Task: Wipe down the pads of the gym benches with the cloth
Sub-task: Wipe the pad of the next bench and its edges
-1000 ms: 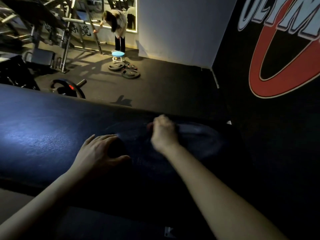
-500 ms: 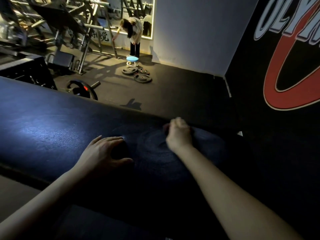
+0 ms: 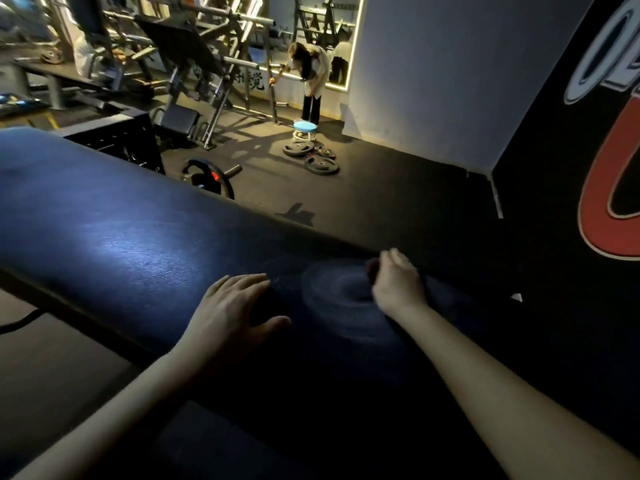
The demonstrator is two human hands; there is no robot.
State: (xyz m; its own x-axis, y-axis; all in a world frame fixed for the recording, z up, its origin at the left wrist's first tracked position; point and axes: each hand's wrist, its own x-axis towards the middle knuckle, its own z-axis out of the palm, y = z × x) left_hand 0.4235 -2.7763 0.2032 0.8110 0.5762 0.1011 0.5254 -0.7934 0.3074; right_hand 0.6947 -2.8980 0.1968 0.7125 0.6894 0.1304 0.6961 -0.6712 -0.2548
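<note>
Resting flat with fingers spread, the left hand (image 3: 235, 311) steadies the dark bench pad (image 3: 114, 244). Beside it, the right hand (image 3: 398, 282) is closed around a dark cloth (image 3: 372, 268), barely visible, pressed on the pad amid faint circular wipe marks (image 3: 332, 296).

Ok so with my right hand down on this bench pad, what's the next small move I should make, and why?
Probably sweep the right hand leftward across the bench pad, toward the flat-resting left hand. Swirl marks show only beside the right hand, while the lit stretch further left shows none. The cloth itself is too dark to make out under the closed fingers.
</note>
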